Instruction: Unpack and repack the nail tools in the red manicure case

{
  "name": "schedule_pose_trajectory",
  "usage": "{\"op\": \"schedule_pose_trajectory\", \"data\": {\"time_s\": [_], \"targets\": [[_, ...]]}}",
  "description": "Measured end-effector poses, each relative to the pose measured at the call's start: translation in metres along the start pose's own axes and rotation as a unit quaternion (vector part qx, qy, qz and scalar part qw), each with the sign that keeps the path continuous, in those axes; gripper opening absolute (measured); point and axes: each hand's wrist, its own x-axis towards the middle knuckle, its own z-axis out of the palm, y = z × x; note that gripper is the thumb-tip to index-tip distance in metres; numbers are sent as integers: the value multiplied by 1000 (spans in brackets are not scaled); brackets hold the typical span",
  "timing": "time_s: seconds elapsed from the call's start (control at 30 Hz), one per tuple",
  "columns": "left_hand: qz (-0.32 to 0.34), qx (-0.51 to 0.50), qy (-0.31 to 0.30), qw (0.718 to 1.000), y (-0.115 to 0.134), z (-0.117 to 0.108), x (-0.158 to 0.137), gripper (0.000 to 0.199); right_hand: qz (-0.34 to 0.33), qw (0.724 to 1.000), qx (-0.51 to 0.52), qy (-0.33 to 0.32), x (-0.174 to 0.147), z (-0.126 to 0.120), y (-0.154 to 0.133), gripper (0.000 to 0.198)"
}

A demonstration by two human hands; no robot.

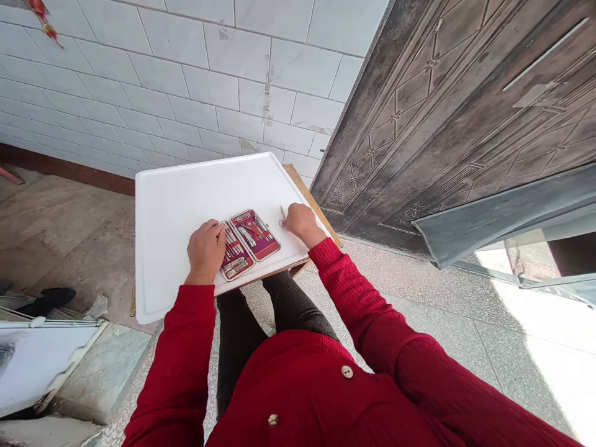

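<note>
- Red sweater [298, 397], nearest the camera: occupies the bottom center of the frame. The sleeves run up to the two hands; both are cut off by the frame edges.
- Black trousers [237, 316], below center: partly hidden by the sweater and by the near edge of the desk [186, 192].
- Small metal tool [282, 213], right of center: lies in the right hand [300, 218], whose fingers are closed on it. A pointed tip and one ring protrude at the fingers' left side; the remainder is covered, so the exact type is hard to confirm.
- Hinged case [267, 251], center of the frame: lies open and flat on the desk's white top, between the two hands. Both halves have dark red linings and pale rims.
- Left half of the case: holds a row of slim metal implements and, at its lower end, nail clippers [236, 267]. Its upper left corner is covered by fingers.
- Right half of the case: holds further silver implements; individual shapes are too small to identify.
- Left hand [205, 251]: fingers curled at the case's left edge. Whether they grip the rim or only rest there cannot be told.
- Red ornament [44, 18], upper left corner: cut off by the frame.
</note>
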Motion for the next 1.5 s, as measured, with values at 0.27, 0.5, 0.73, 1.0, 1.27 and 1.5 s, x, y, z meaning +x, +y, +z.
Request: {"op": "schedule_pose_trajectory", "data": {"time_s": [0.27, 0.5, 0.73, 1.0, 1.27, 1.5], "targets": [[4, 2, 0, 1000, 0, 0, 0, 29, 10, 1000, 6, 23, 4, 6, 2, 35], [-8, -8, -2, 1000, 0, 1, -2, 31, -7, 1000, -15, 1, 0, 8, 17, 36], [-11, -20, -4, 1000, 0, -1, -5, 32, -40, 999, -19, -23, -2, 5, 22, 27], [-8, -13, 2, 1000, 2, -6, -6, 33, -131, 974, 175, -67, -26, 9, 26, 19], [-19, -20, -5, 1000, 1, -3, -4, 32, -182, 974, 82, -104, -72, 4, 9, 11], [-17, -22, -8, 1000, 4, -4, -4, 33, -190, 975, -56, -104, -79, 1, -5, 19]]}}
